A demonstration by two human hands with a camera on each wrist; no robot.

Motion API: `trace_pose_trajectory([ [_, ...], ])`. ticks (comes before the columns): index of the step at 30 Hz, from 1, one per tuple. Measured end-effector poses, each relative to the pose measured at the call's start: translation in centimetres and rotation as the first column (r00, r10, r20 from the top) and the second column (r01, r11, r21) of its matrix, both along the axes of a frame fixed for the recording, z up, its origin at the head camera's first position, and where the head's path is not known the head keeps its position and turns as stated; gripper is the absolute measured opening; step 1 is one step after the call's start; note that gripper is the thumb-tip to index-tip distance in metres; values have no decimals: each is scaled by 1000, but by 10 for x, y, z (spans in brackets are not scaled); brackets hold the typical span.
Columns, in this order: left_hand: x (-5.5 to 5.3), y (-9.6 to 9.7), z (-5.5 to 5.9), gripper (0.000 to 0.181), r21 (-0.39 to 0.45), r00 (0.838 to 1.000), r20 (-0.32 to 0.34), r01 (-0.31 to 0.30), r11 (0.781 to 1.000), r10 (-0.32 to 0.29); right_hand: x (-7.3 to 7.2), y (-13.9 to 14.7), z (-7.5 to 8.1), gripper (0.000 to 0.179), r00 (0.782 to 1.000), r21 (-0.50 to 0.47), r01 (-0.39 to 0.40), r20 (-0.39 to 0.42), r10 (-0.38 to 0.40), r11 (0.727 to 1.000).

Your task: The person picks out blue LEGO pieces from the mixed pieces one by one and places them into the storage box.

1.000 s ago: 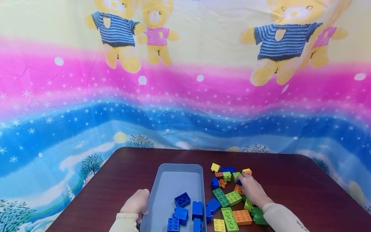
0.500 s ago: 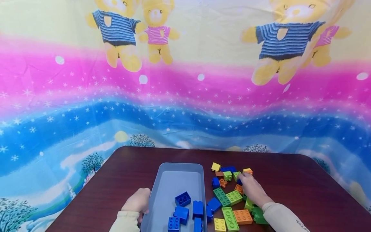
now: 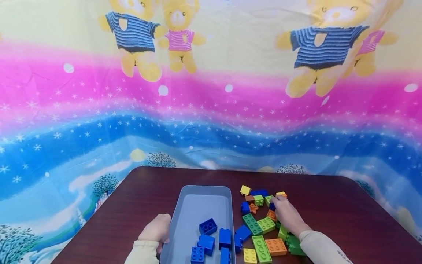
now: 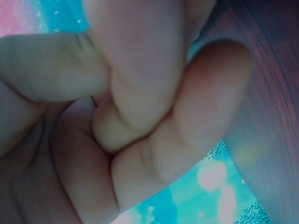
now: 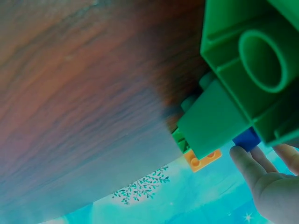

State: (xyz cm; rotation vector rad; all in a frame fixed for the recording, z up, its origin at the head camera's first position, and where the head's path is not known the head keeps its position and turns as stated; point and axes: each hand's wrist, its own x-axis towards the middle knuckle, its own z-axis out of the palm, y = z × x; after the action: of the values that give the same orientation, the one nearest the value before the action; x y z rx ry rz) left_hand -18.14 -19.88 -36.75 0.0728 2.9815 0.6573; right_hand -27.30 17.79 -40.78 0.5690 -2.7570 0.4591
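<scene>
A grey tray [image 3: 207, 189] stands at the middle of the table, with several blue bricks [image 3: 206, 245] in its near half. My left hand [image 3: 155, 229] is right at the tray's left rim. In the left wrist view its fingers [image 4: 201, 98] are curled in, with nothing visible between them. Out over the pile at the right, my right hand [image 3: 288, 216] pinches a small blue brick [image 3: 272, 207], mostly covered by the fingers. The right wrist view shows fingertips on this blue brick [image 5: 247, 139], behind large green bricks [image 5: 215, 119].
Several loose bricks lie right of the tray: green [image 3: 252, 224], orange [image 3: 276, 247], yellow [image 3: 245, 190] and blue [image 3: 243, 233]. Some blue ones sit against the tray's right wall. The dark table [image 3: 329, 205] ends at a patterned cloth [image 3: 211, 110] behind.
Both hands, the tray and the bricks keep the same places. Only a slight shift of the head view shows.
</scene>
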Motion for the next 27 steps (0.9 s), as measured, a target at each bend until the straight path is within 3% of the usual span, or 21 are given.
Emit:
trace_pose_trajectory([
  [20,0,-1,-1,23,6,1000,-2,0,1000,0,6,0,4,29,988,-16,-17,-151,15,1000],
  [27,1,-1,0,24,17,1000,-5,-1,1000,1,6,-2,8,27,987,-21,-25,-161,21,999],
])
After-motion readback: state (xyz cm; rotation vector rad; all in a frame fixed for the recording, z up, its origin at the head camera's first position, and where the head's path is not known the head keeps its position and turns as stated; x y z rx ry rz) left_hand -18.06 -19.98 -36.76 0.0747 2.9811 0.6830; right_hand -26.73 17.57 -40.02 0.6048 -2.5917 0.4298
